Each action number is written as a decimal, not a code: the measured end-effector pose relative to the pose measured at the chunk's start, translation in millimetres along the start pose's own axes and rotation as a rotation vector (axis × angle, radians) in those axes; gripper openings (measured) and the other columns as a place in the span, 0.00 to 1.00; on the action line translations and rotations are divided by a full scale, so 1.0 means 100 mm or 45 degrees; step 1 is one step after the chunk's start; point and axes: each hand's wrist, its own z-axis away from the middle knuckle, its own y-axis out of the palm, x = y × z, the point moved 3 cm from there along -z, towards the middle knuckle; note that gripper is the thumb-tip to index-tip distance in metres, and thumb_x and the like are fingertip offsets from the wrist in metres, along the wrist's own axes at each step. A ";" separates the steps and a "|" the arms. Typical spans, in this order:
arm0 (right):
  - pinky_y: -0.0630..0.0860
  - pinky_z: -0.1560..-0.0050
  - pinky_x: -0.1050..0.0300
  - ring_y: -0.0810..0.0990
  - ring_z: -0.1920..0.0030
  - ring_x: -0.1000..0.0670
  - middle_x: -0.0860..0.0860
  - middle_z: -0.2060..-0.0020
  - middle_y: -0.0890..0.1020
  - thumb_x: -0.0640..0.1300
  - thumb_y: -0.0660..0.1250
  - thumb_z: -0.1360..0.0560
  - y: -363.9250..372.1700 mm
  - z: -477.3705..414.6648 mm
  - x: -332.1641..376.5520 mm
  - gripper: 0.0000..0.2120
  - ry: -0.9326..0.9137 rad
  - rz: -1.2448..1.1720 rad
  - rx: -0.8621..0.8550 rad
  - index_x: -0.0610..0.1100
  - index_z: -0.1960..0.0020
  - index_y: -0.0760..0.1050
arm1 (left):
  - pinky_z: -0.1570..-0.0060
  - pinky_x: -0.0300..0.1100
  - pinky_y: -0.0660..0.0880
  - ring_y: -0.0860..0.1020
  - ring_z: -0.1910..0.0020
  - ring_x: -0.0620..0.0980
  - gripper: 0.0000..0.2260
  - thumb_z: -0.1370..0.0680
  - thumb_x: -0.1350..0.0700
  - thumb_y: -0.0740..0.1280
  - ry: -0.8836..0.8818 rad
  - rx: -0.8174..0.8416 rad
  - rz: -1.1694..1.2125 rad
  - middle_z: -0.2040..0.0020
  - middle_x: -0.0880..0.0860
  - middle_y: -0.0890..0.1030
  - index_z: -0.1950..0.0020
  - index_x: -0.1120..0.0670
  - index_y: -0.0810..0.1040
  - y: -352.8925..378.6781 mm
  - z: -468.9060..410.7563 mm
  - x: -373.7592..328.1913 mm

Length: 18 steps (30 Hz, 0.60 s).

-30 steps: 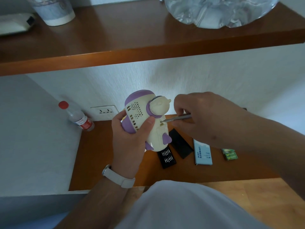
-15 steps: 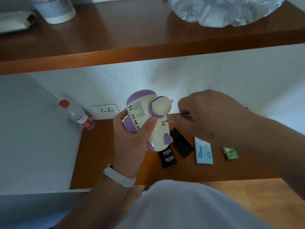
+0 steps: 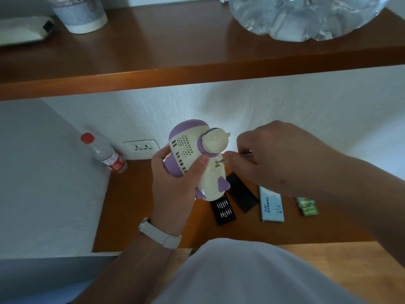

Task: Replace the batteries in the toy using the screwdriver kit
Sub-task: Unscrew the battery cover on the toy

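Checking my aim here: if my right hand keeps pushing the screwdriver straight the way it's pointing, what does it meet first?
The right hand points the screwdriver left at the toy; its tip seems already at the screw.

A white, finely textured wall (image 3: 285,99) runs behind a low wooden surface (image 3: 122,216) of warm reddish brown. Above it a long shelf (image 3: 175,62) of the same dark wood crosses the whole width. A white double socket (image 3: 142,148) sits in the wall just above the low surface. To the left a pale grey panel (image 3: 43,183) meets the wall at a corner. Lighter wooden flooring (image 3: 350,264) shows at the lower right. The light is soft and even, brightest on the wall near the middle.
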 end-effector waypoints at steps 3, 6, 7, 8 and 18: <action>0.61 0.71 0.58 0.66 0.74 0.55 0.53 0.75 0.68 0.59 0.54 0.22 0.01 -0.02 -0.01 0.20 -0.013 -0.003 0.024 0.49 0.68 0.63 | 0.64 0.32 0.79 0.81 0.51 0.34 0.30 0.40 0.39 0.74 -0.011 0.004 -0.017 0.55 0.29 0.79 0.42 0.39 0.67 -0.01 -0.01 0.02; 0.60 0.72 0.60 0.68 0.73 0.55 0.54 0.73 0.69 0.59 0.57 0.22 0.03 -0.02 -0.03 0.18 -0.023 -0.044 0.015 0.50 0.65 0.67 | 0.63 0.34 0.80 0.81 0.49 0.36 0.31 0.40 0.39 0.75 -0.023 -0.001 -0.017 0.54 0.31 0.80 0.41 0.40 0.67 -0.01 -0.02 0.05; 0.61 0.72 0.60 0.68 0.73 0.55 0.55 0.73 0.69 0.59 0.58 0.22 0.04 -0.01 -0.04 0.17 -0.023 -0.056 0.001 0.49 0.63 0.70 | 0.63 0.34 0.80 0.81 0.49 0.36 0.31 0.40 0.39 0.75 -0.024 -0.006 -0.017 0.53 0.33 0.80 0.40 0.40 0.67 -0.01 -0.02 0.06; 0.62 0.72 0.60 0.69 0.72 0.55 0.55 0.73 0.70 0.59 0.59 0.22 0.05 -0.01 -0.05 0.16 -0.025 -0.070 -0.019 0.49 0.61 0.72 | 0.62 0.34 0.80 0.81 0.49 0.36 0.31 0.39 0.39 0.74 -0.024 -0.013 -0.018 0.52 0.35 0.80 0.40 0.40 0.67 -0.01 -0.02 0.06; 0.66 0.73 0.64 0.75 0.72 0.55 0.55 0.73 0.75 0.62 0.57 0.28 0.08 0.12 -0.14 0.13 0.067 -0.323 -0.089 0.55 0.62 0.73 | 0.61 0.36 0.81 0.82 0.48 0.40 0.31 0.40 0.39 0.74 -0.022 -0.024 0.013 0.46 0.42 0.79 0.40 0.40 0.67 -0.02 -0.02 0.06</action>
